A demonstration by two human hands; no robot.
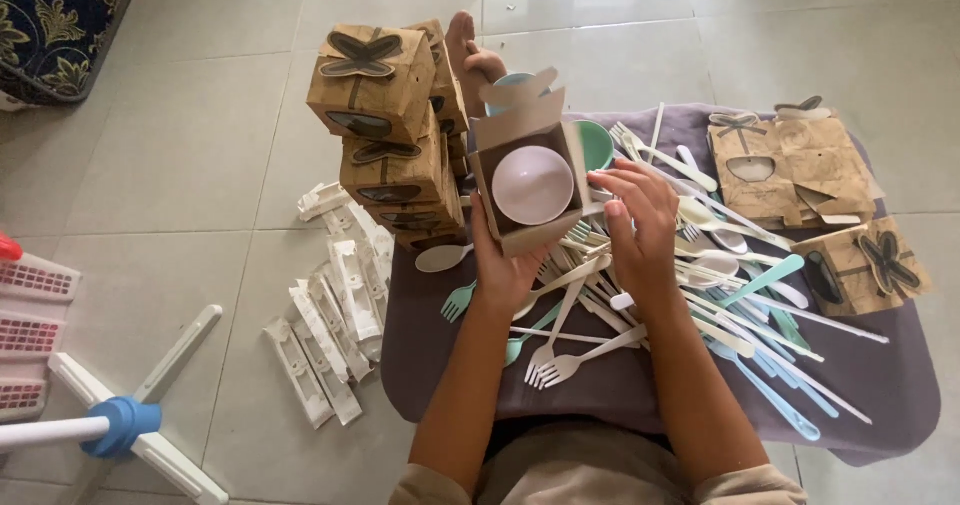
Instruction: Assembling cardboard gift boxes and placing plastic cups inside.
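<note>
**Open carton with a pale bowl held over a heap of plastic cutlery**

We look down on a floor of large, glossy pale tiles (170, 135) with thin grout lines. A dark patterned fabric with gold flourishes (60, 15) fills the upper left corner, and at the lower left edge lie a white perforated rack (30, 315) and white tubes meeting in a blue joint (120, 420). A soft mauve cushion (880, 385) spreads across the lower centre and right of the frame.

On the cushion lies a loose heap of smooth plastic cutlery (700, 275), forks, spoons and thin sticks in white, mint and light blue. A stack of kraft cardboard boxes (385, 135) with dark butterfly cut-outs stands at the upper centre left; flattened and folded boxes of the same kind (800, 165) lie at the upper right. White paper-wrapped packets (335, 305) fan out over the tiles at centre left.

Our left hand (500, 265) grasps the open cardboard box (527, 175) from below, fingers curled up around its near side, its flaps standing open. Inside sits a round, matte lilac bowl (532, 185), rim facing us. Our right hand (640, 220) sits just right of the box, fingers loosely bent, their tips touching its right edge; it clenches nothing.
</note>
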